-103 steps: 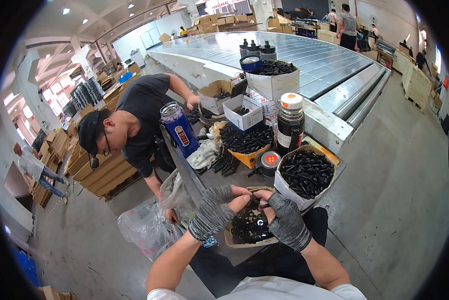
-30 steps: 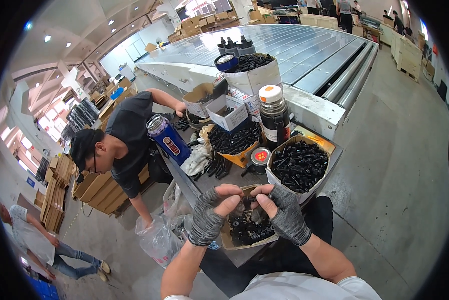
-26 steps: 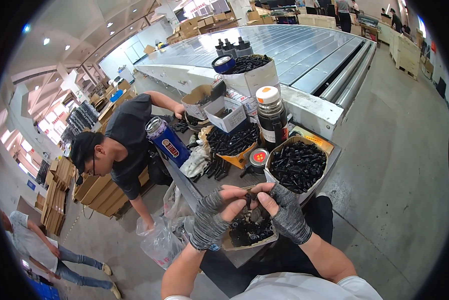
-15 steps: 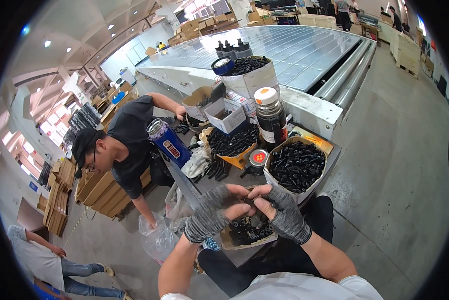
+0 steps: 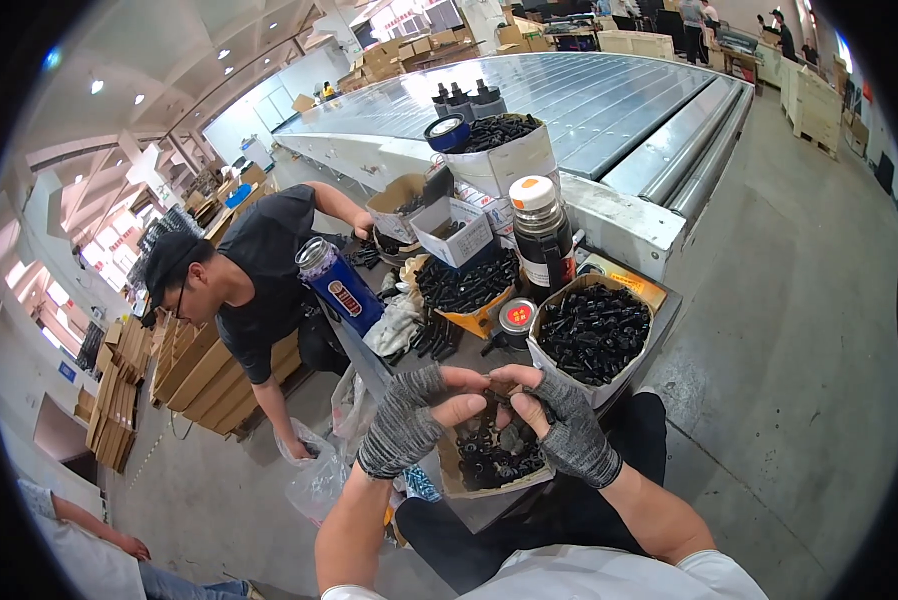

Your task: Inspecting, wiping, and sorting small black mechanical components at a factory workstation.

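Observation:
My left hand (image 5: 407,422) and my right hand (image 5: 571,428), both in grey fingerless gloves, face each other with fingertips almost touching. Their fingers are bent in toward the thumbs, and whatever small piece lies between the tips is too small to make out. Right below them is an open carton (image 5: 496,492) of small black parts. Just beyond my right hand sits a white-sided box (image 5: 597,330) heaped with black fittings. A small jar with a red lid (image 5: 517,314) stands past my fingers.
A black thermos (image 5: 543,245), an orange-edged box (image 5: 469,285) of black pieces and a blue bottle (image 5: 344,295) crowd the table. At left, a co-worker (image 5: 259,270) in dark clothes reaches into a plastic bag (image 5: 317,470). Beyond is a large metal-topped conveyor (image 5: 609,110).
My hands have drawn slightly apart, the left moving a little left. The co-worker's lower hand has risen with the plastic bag. Another person at the lower left has shifted down and left.

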`<state>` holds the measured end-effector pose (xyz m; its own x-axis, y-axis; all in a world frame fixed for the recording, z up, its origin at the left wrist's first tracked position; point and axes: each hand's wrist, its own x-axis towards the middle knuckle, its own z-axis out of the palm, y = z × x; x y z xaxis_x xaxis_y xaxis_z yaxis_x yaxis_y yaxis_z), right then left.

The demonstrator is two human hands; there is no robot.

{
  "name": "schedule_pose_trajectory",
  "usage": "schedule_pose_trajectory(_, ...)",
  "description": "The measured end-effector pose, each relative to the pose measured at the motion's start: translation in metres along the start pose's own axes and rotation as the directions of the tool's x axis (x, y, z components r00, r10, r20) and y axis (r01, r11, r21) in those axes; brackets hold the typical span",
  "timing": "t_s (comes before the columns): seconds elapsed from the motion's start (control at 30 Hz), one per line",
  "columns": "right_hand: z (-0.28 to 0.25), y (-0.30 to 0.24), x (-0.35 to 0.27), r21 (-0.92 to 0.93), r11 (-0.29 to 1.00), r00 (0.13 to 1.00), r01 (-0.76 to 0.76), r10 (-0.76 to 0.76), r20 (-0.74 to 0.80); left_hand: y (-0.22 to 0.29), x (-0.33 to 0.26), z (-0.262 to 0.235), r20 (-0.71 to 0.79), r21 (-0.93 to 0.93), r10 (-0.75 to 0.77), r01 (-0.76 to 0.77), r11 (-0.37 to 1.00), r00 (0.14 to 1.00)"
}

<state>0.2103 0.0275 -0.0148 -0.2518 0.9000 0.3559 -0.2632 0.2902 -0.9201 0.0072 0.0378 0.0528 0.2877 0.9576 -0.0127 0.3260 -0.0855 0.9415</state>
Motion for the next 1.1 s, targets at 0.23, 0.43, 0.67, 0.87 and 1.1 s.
schedule_pose_trajectory(0.23,-0.006,0.007,0.0,-0.021,0.999,0.997,-0.05,0.051,0.05,-0.001,0.005,0.005,-0.057,0.07,0.075,-0.071,0.995,0.996)
schedule_pose_trajectory(0.43,-0.007,0.003,0.004,-0.138,0.981,0.981,-0.135,0.151,0.119,-0.004,0.001,0.006,-0.082,-0.021,0.042,-0.044,0.999,0.996)
schedule_pose_trajectory(0.67,-0.003,0.013,0.006,-0.244,0.965,0.987,-0.099,0.127,0.102,-0.012,-0.013,0.006,-0.246,-0.155,0.079,-0.12,0.981,0.966)
schedule_pose_trajectory(0.87,0.008,0.022,0.011,-0.521,0.85,0.993,0.074,-0.016,0.115,-0.008,-0.016,0.015,-0.126,0.024,0.327,-0.326,0.945,0.937)
schedule_pose_trajectory(1.1,0.007,0.015,0.015,-0.608,0.787,0.981,0.106,0.016,0.191,-0.013,-0.013,0.032,-0.131,0.056,0.394,-0.39,0.919,0.91)
